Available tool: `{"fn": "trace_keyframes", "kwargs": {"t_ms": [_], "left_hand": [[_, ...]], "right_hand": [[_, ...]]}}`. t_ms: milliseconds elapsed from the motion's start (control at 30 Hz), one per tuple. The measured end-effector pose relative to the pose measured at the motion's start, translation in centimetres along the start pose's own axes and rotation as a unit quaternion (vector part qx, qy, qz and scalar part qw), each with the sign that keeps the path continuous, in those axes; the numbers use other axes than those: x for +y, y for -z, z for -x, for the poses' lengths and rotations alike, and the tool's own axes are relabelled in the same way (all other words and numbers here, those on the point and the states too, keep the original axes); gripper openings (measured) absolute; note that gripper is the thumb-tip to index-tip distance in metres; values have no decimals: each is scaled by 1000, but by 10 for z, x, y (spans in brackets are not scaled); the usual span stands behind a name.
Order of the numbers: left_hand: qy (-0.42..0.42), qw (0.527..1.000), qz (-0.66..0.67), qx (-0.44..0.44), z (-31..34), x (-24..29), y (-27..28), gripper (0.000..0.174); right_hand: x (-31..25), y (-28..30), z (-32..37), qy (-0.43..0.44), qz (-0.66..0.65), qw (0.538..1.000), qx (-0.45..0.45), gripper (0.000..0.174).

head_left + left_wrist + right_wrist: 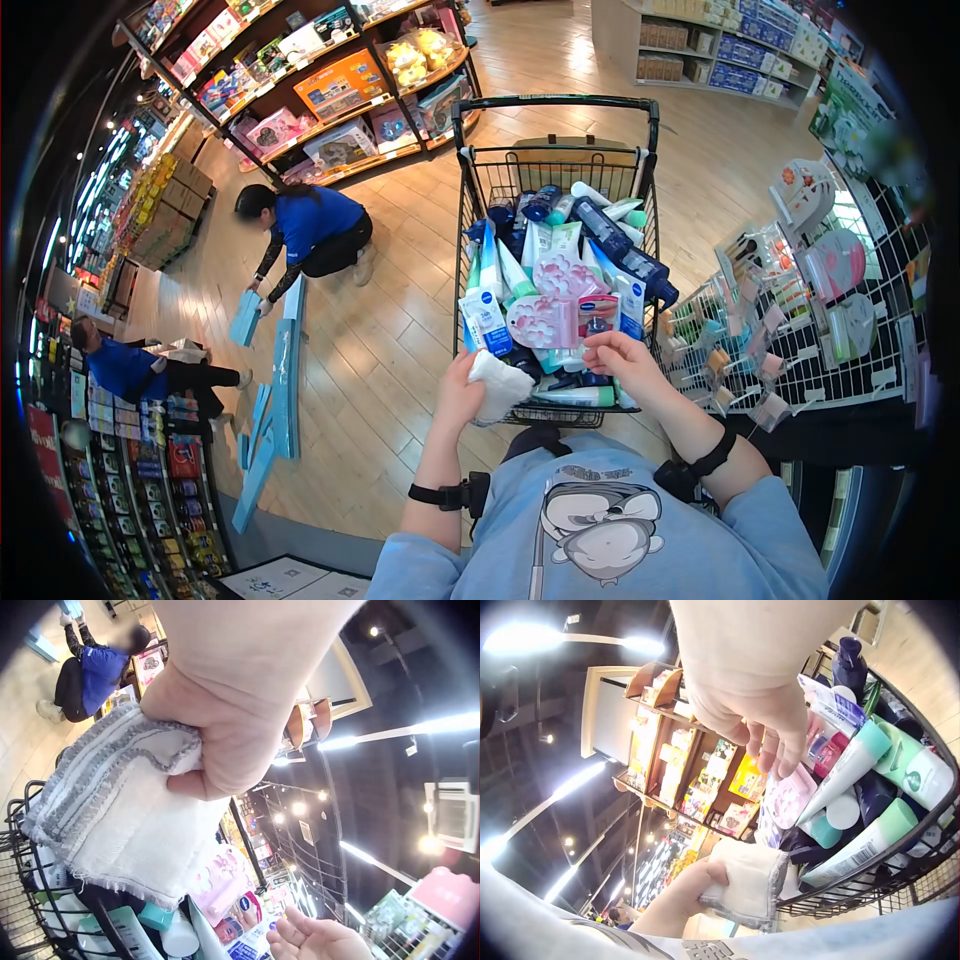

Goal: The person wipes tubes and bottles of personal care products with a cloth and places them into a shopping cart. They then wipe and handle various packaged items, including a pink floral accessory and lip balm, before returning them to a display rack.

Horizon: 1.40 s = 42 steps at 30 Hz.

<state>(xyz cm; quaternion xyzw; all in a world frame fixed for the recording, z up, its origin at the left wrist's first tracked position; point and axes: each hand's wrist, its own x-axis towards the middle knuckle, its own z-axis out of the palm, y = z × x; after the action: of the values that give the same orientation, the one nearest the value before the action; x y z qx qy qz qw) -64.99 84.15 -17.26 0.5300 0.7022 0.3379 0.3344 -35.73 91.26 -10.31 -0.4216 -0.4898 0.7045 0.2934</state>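
My left hand (pixel 458 392) grips a folded white cloth with grey frayed edges (pixel 127 817), held over the near left corner of the cart. Over the near right of the load hovers my right hand (pixel 622 362), its fingers loosely bent and nothing held in them. Below both hands a black wire shopping cart (pixel 556 101) is heaped with tubes and bottles. On top lie a pink flower-patterned pack (pixel 545 322), a white and blue tube (pixel 486 320) and a red-and-clear pack (pixel 599 314). Dark blue bottles (pixel 603 228) lie at the far right of the heap.
A person in a blue shirt (pixel 318 218) crouches at the left beside long light-blue strips (pixel 287 380) on the floor. Another person (pixel 125 368) is farther left. A wire display rack (pixel 800 360) stands close on the right; wooden shelves (pixel 330 95) are behind.
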Motion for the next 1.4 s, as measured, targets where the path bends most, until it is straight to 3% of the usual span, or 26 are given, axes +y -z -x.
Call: {"fn": "trace_keyframes", "kwargs": {"t_ms": [67, 200, 267, 367, 400, 733, 833, 900, 967, 1033, 1133, 1167, 1400], "left_hand": [[43, 997, 69, -9, -1, -11, -3, 53], [49, 993, 109, -12, 13, 40, 11, 47], [71, 990, 88, 80, 20, 64, 14, 43], [40, 982, 166, 82, 24, 99, 12, 38], [31, 974, 215, 70, 23, 108, 8, 38], [-105, 945, 256, -175, 5, 225, -77, 31], [-149, 923, 264, -238, 5, 254, -108, 29], [-154, 903, 269, -298, 9, 273, -124, 29], [-170, 884, 273, -338, 11, 291, -140, 29], [-186, 863, 274, -381, 16, 309, -153, 30], [-203, 836, 289, -421, 24, 339, -170, 32], [-205, 826, 300, -432, 27, 346, -174, 33], [-203, 795, 319, -475, 47, 393, -197, 32]], "right_hand": [[1, 6, 6, 0, -1, 1000, 6, 24], [4, 17, 21, 2, -9, 1000, 25, 24], [7, 25, 29, 17, -24, 999, 33, 24], [17, 40, 40, 40, -35, 998, 43, 25], [17, 42, 45, 43, -49, 996, 57, 25], [-24, 90, 145, 138, 27, 958, 249, 26], [-22, 114, 175, 226, 2, 918, 328, 24], [-38, 121, 206, 333, 28, 830, 446, 23], [-59, 125, 238, 355, -37, 796, 488, 21], [-72, 133, 268, 425, 35, 664, 614, 23], [-90, 150, 303, 477, 121, 559, 667, 32], [-99, 153, 312, 470, 138, 540, 684, 35], [-152, 173, 336, 410, 178, 531, 720, 41]]}}
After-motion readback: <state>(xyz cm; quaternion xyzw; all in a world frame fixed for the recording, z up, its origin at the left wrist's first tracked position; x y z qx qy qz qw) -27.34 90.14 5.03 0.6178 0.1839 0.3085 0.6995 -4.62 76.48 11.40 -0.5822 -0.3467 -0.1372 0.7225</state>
